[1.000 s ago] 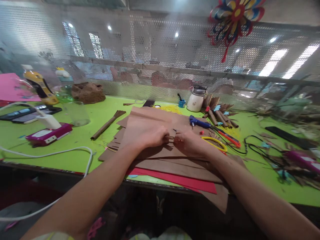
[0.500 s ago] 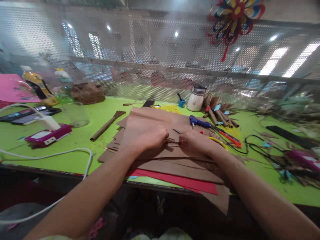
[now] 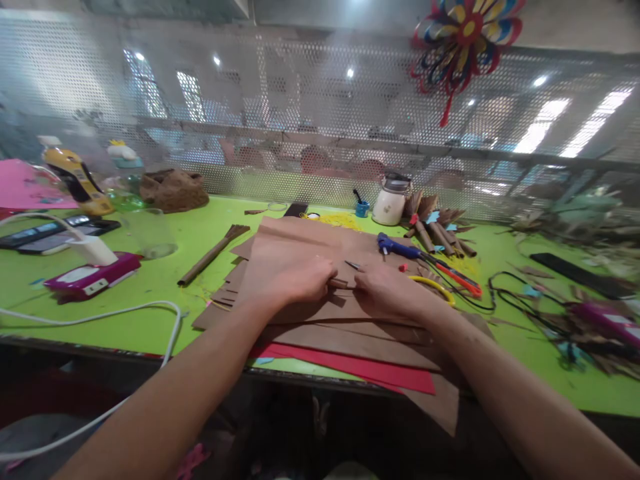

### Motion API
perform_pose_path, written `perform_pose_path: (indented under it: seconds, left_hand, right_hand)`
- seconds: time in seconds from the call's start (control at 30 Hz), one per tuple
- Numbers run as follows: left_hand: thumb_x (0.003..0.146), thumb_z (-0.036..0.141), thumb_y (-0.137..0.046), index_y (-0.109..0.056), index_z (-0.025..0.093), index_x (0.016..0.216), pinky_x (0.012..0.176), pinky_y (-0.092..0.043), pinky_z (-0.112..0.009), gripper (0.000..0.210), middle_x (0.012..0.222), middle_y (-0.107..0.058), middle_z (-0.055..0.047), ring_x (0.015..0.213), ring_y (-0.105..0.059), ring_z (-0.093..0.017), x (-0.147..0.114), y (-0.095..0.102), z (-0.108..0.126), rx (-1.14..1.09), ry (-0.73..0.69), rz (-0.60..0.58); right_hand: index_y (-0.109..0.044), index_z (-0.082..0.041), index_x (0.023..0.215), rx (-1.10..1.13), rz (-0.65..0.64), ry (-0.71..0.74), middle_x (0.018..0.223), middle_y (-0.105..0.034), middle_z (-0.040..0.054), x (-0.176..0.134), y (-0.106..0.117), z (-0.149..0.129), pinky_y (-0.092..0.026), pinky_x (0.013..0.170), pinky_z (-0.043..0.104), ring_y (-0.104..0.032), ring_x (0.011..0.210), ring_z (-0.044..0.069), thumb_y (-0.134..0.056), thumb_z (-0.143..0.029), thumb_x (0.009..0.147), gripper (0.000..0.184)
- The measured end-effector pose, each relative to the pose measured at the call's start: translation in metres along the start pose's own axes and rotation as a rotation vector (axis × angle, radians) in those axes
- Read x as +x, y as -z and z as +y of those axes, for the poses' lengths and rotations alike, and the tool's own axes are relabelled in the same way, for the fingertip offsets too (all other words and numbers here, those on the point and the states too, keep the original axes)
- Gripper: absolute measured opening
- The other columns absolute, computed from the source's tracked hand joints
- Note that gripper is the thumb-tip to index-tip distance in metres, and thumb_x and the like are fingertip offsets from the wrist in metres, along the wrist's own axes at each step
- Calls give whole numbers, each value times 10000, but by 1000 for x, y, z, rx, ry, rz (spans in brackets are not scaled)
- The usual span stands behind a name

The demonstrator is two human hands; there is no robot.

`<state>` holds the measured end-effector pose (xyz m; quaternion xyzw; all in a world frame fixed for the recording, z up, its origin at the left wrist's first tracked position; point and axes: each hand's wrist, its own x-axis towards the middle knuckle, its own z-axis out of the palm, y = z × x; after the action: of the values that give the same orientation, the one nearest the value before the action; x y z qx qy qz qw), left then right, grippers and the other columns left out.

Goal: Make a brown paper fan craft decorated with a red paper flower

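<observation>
My left hand (image 3: 315, 277) is closed round a small rolled strip of brown paper (image 3: 338, 284), whose end sticks out towards the right. Close beside it, my right hand (image 3: 383, 285) is closed, its fingertips pinching at that end of the roll. A pointed metal tip (image 3: 352, 265) and a yellow looped handle (image 3: 434, 289) show on either side of the right hand, probably scissors lying beneath it; the middle is hidden. Both hands rest over a stack of brown paper sheets (image 3: 285, 233), with red paper (image 3: 350, 367) under it at the table's front edge.
A blue glue gun (image 3: 397, 248) and an orange-red cutter (image 3: 459, 279) lie right of the stack. Left are a fringed paper tube (image 3: 213, 257), a clear cup (image 3: 155, 235) and a purple power strip (image 3: 93, 277). Behind stand a white jar (image 3: 389, 204) and several paper rolls (image 3: 439, 235).
My right hand has shifted slightly left, its fingertips now at the roll's end. The left hand has barely moved. The whole view has shifted a little.
</observation>
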<state>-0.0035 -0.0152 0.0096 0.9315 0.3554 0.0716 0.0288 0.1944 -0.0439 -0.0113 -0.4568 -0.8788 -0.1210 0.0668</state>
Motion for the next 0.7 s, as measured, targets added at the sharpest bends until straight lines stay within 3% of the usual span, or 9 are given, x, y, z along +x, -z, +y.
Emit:
perform_pose_path:
  seconds: [0.13, 0.27, 0.4, 0.53, 0.7]
  left_hand:
    - [738, 230, -505, -589, 144, 677, 548, -319, -281, 134, 667, -604, -86, 605, -529, -190, 1, -2, -1, -43, 35, 35]
    - [733, 291, -526, -586, 147, 691, 579, -326, -274, 161, 684, -606, -75, 632, -519, -175, -1, -1, 1, -158, 57, 83]
    - [742, 295, -509, -585, 152, 726, 563, -317, -254, 163, 668, -596, -48, 618, -498, -145, -9, 2, 3, -299, 116, 103]
    - [741, 277, -499, -605, 167, 763, 551, -329, -251, 154, 665, -598, -24, 604, -488, -136, -13, 6, 2, -421, 120, 57]
    - [727, 206, -508, -648, 233, 838, 702, -389, -270, 181, 801, -635, -15, 782, -540, -167, -10, 9, 0, -469, -48, 6]
  right_hand:
    - [-645, -171, 853, 227, -25, -37, 809, -645, 73, 0, 14, 2, -343, 585, 249, -549, 703, 169, -477, -208, 783, 186]
    - [-648, -194, 929, 479, -59, 29, 808, -660, 33, 5, 21, 3, -363, 603, 222, -552, 703, 141, -478, -185, 791, 219]
    - [-693, -177, 871, 491, 5, -11, 678, -666, 31, 8, 11, 9, -350, 578, 228, -528, 620, 138, -514, -168, 774, 204]
    - [-706, -179, 891, 521, 68, 22, 682, -678, 24, 7, 6, 14, -358, 586, 229, -542, 627, 141, -532, -173, 775, 209]
    - [-689, -198, 888, 523, 128, 90, 773, -685, 25, 8, 8, 9, -383, 637, 229, -578, 699, 142, -511, -169, 804, 199]
